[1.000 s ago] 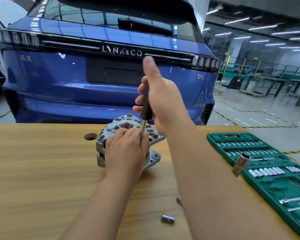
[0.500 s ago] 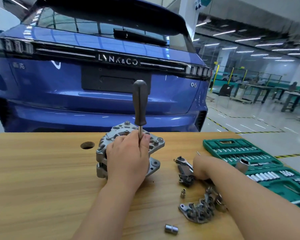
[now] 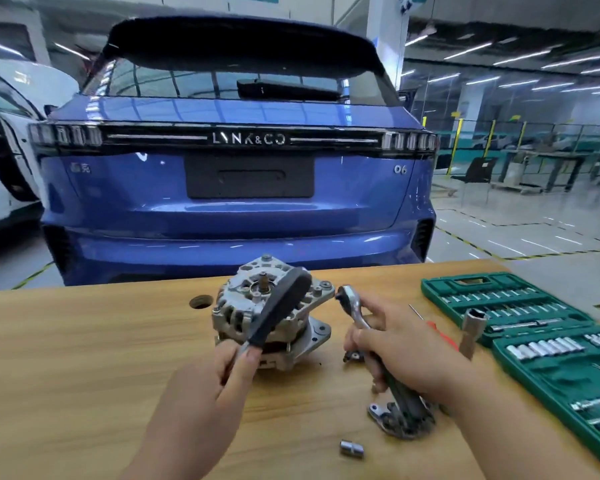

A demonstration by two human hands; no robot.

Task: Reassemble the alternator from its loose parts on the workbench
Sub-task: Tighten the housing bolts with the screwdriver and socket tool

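A workshop hall with a blue car point(image 3: 236, 188) parked tail-on fills the background, and in front of it runs a wooden table point(image 3: 66, 358). The alternator point(image 3: 257, 306) stands near the table's middle, just right of a round hole point(image 3: 201, 301) in the top. The left hand point(image 3: 205, 393) pinches the metal shaft of a screwdriver point(image 3: 281, 310), whose black handle slants up and right across the alternator. The right hand point(image 3: 406, 355) has its fingers curled round a ratchet point(image 3: 352, 303), head up, just beside the alternator's right edge. A bracket-like metal part point(image 3: 395, 420) lies under that wrist, a loose socket point(image 3: 351, 448) nearer the camera. An open green socket case point(image 3: 534, 323) lies at the right.
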